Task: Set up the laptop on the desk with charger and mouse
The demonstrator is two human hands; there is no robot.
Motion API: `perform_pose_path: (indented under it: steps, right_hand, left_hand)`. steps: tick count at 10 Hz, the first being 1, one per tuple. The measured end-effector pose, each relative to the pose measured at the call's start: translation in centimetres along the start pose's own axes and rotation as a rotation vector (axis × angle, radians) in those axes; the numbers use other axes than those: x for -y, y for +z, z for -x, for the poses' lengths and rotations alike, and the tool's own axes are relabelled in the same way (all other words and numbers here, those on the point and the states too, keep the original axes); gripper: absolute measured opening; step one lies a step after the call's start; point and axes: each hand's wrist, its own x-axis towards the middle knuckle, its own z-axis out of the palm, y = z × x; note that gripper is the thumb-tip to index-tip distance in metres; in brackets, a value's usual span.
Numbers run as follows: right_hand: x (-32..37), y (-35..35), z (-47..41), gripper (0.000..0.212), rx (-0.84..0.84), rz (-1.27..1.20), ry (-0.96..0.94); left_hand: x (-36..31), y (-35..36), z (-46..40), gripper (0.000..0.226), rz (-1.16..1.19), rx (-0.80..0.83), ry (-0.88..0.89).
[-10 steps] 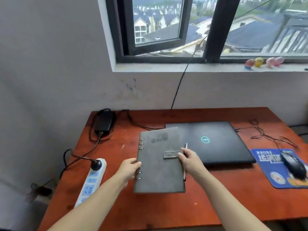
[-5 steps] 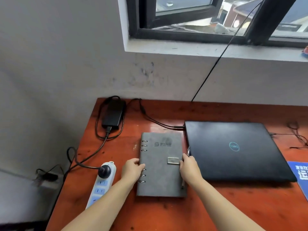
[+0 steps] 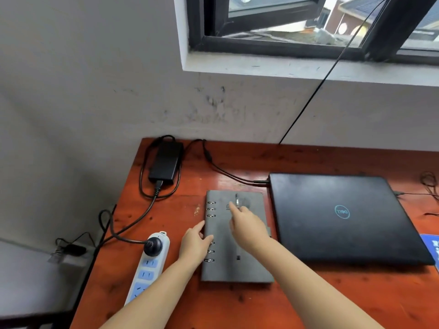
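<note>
1. On the grey notebook (image 3: 234, 236), the right hand (image 3: 249, 230) pinches a pen (image 3: 236, 200); the left hand (image 3: 195, 244) rests loose on its ringed edge.
2. Just right, the shut laptop (image 3: 342, 217) lies with the charger (image 3: 165, 163) plugged in.

The single head-worn view looked forward and down from above the near edge of the worktop (image 3: 308, 305), close over the forearms (wide-angle, so edges bowed), facing the wall (image 3: 95, 91) and the window sill (image 3: 285, 67).

Round teal Dell logo, upside down, on closed black laptop lid (image 3: 342, 218), right of frame. Notebook stamp and mat print: unreadable.
</note>
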Motion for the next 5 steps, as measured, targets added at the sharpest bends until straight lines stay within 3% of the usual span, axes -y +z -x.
perform_pose_path:
  steps: [2, 3, 5]
  right_hand:
    - [1.1, 3.9, -1.6, 0.069, 0.052, 0.315, -0.036]
    - [0.6, 4.8, -1.4, 0.066, 0.035, 0.312, -0.038]
    - [-0.8, 1.9, -0.6, 0.049, -0.151, -0.039, 0.047]
  left_hand:
    - [0.2, -0.1, -0.3, 0.054, 0.033, 0.016, 0.003]
    - [0.1, -0.1, -0.2, 0.055, 0.057, 0.027, 0.0]
    - [0.8, -0.1, -0.2, 0.055, 0.062, 0.037, -0.022]
